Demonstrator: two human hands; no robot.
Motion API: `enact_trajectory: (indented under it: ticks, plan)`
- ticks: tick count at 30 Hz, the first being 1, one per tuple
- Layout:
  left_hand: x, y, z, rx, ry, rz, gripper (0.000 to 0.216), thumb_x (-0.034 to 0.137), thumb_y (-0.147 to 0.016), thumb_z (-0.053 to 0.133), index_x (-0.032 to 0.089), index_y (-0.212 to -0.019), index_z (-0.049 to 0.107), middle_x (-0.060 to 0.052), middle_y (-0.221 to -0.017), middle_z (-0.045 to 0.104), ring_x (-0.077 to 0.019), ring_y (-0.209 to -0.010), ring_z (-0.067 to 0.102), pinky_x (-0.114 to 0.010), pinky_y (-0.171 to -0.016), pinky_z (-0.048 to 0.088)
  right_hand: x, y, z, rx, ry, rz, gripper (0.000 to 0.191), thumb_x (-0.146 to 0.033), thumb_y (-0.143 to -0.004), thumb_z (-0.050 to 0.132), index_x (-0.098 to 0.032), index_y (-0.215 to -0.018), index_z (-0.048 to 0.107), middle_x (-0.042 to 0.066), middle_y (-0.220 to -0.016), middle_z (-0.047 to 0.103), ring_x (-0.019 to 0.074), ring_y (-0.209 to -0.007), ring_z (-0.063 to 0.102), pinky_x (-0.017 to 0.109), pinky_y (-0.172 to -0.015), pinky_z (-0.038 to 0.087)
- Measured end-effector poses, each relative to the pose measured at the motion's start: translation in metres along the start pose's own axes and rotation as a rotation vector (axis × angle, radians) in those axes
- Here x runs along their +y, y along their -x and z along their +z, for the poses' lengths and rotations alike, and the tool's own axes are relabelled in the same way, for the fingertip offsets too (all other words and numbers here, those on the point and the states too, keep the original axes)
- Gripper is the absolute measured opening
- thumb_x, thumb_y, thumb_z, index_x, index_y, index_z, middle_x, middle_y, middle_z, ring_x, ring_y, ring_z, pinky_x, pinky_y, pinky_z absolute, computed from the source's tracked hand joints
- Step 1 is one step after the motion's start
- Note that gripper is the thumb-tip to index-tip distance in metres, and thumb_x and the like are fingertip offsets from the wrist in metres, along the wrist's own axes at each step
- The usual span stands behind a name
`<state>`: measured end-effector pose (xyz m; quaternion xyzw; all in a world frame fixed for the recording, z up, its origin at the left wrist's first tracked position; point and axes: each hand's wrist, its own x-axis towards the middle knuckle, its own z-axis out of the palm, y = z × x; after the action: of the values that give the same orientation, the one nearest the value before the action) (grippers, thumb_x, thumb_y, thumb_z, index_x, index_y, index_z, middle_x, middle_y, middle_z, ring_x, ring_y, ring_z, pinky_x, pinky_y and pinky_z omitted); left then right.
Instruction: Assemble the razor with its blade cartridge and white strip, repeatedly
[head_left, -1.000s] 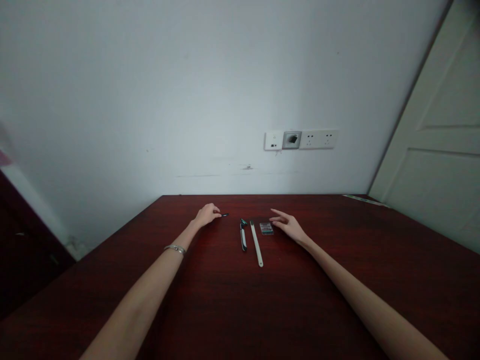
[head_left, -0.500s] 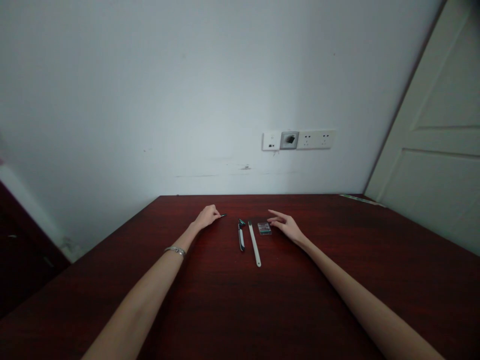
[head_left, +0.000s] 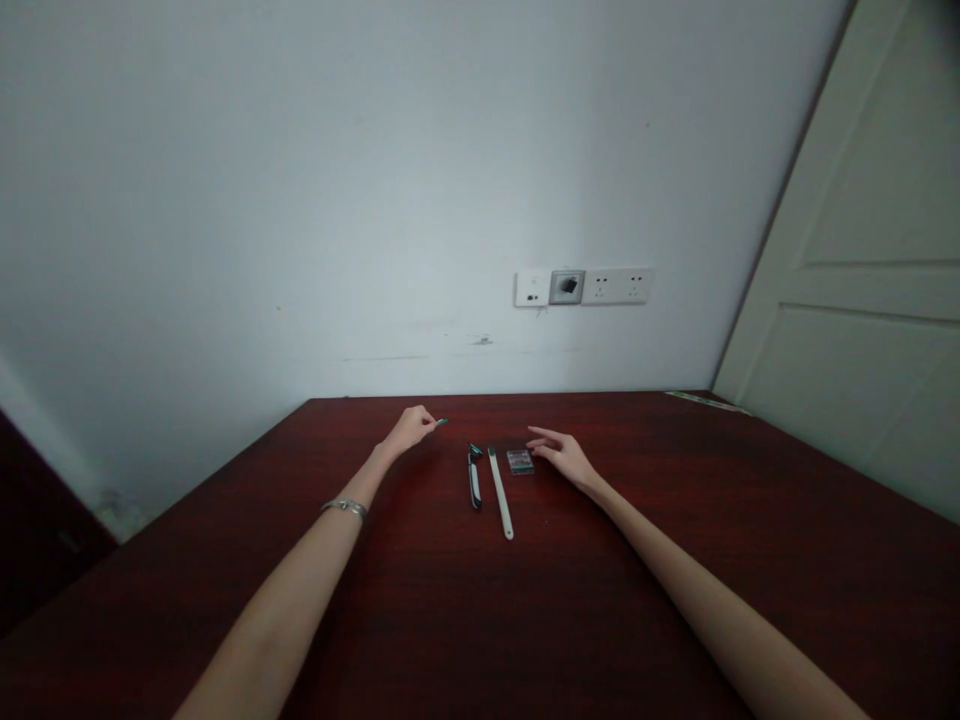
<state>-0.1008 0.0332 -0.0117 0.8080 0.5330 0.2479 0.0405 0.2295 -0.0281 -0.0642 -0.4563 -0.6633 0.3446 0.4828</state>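
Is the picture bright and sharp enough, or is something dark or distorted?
Head view: dim and soft; the wall darkens toward the corners, the table shows no glare, the wide lens stretches the edges, and the small piece pinched by the left hand is too tiny to identify.

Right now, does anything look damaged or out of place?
Table looks tidy: black tool, white stick and small case lie side by side. On the wall, one socket plate is grey with a dark gap, unlike its white neighbours; possibly damaged.
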Motion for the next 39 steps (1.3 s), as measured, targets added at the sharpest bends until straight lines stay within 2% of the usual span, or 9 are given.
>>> enact_trajectory:
  ticks: [1,5,9,13,18,21,26,39]
  plan:
    - [0.005,-0.003,-0.006,-0.008,0.035,-0.008,0.023,0.026,-0.075,0.053,0.011,-0.072,0.070,-0.004,-0.069,0.062,-0.0123,-0.065,0.053,-0.020,-0.061,0.040,-0.001,0.001,0.000,0.006,0.018,-0.009,0.045,-0.019,-0.070,0.056,-0.015,-0.114,0.060,0.006,-0.089,0.071,0.0194,-0.084,0.066,0.035,-0.083,0.049]
    - [0.031,-0.011,-0.032,-0.175,0.197,-0.100,0.028,0.032,-0.073,0.051,0.010,-0.073,0.069,0.003,-0.043,0.045,-0.0075,-0.039,0.039,-0.019,-0.042,0.029,-0.003,0.003,0.000,0.037,0.100,-0.067,0.036,-0.020,-0.070,0.055,-0.014,-0.105,0.065,0.006,-0.086,0.071,0.0202,-0.083,0.065,0.036,-0.084,0.048]
    - [0.063,-0.007,-0.051,-0.287,0.333,-0.016,0.026,0.030,-0.070,0.054,0.009,-0.073,0.068,0.003,-0.045,0.046,-0.0064,-0.038,0.039,-0.019,-0.040,0.028,-0.012,0.001,-0.003,0.114,0.103,-0.095,0.027,-0.022,-0.071,0.054,-0.016,-0.093,0.069,0.006,-0.086,0.071,0.0209,-0.085,0.065,0.037,-0.085,0.048]
    - [0.090,0.003,-0.054,-0.384,0.334,0.046,0.024,0.029,-0.069,0.055,0.009,-0.072,0.068,0.003,-0.045,0.045,-0.0062,-0.038,0.040,-0.018,-0.040,0.028,-0.042,-0.001,-0.006,0.146,0.119,-0.196,0.022,-0.027,-0.073,0.057,-0.018,-0.087,0.070,0.006,-0.087,0.071,0.0205,-0.085,0.065,0.035,-0.081,0.049]
    - [0.111,0.008,-0.050,-0.468,0.331,0.090,0.022,0.026,-0.068,0.055,0.009,-0.074,0.069,0.002,-0.047,0.050,-0.0058,-0.038,0.042,-0.018,-0.041,0.029,-0.086,0.003,-0.002,0.034,0.335,-0.424,0.020,-0.030,-0.076,0.058,-0.023,-0.091,0.070,0.004,-0.091,0.070,0.0185,-0.086,0.061,0.030,-0.071,0.049]
    - [0.120,0.009,-0.048,-0.458,0.361,0.131,0.021,0.024,-0.068,0.054,0.010,-0.073,0.068,0.001,-0.051,0.053,-0.0052,-0.037,0.042,-0.018,-0.041,0.030,-0.100,0.006,0.001,-0.049,0.421,-0.514,0.020,-0.031,-0.076,0.060,-0.023,-0.092,0.070,0.004,-0.091,0.069,0.0188,-0.088,0.059,0.030,-0.071,0.048]
    - [0.130,0.010,-0.048,-0.457,0.407,0.181,0.020,0.023,-0.067,0.053,0.009,-0.071,0.067,0.001,-0.054,0.055,-0.0053,-0.038,0.043,-0.018,-0.041,0.032,-0.106,0.008,0.000,-0.077,0.507,-0.616,0.017,-0.030,-0.077,0.062,-0.023,-0.090,0.070,0.004,-0.092,0.068,0.0196,-0.094,0.056,0.033,-0.082,0.045]
    - [0.131,0.009,-0.045,-0.494,0.487,0.191,0.019,0.023,-0.068,0.054,0.010,-0.072,0.067,0.001,-0.053,0.055,-0.0063,-0.038,0.045,-0.019,-0.042,0.032,-0.099,0.010,-0.001,-0.097,0.643,-0.653,0.017,-0.028,-0.082,0.056,-0.024,-0.090,0.070,0.006,-0.098,0.064,0.0198,-0.097,0.052,0.032,-0.081,0.046]
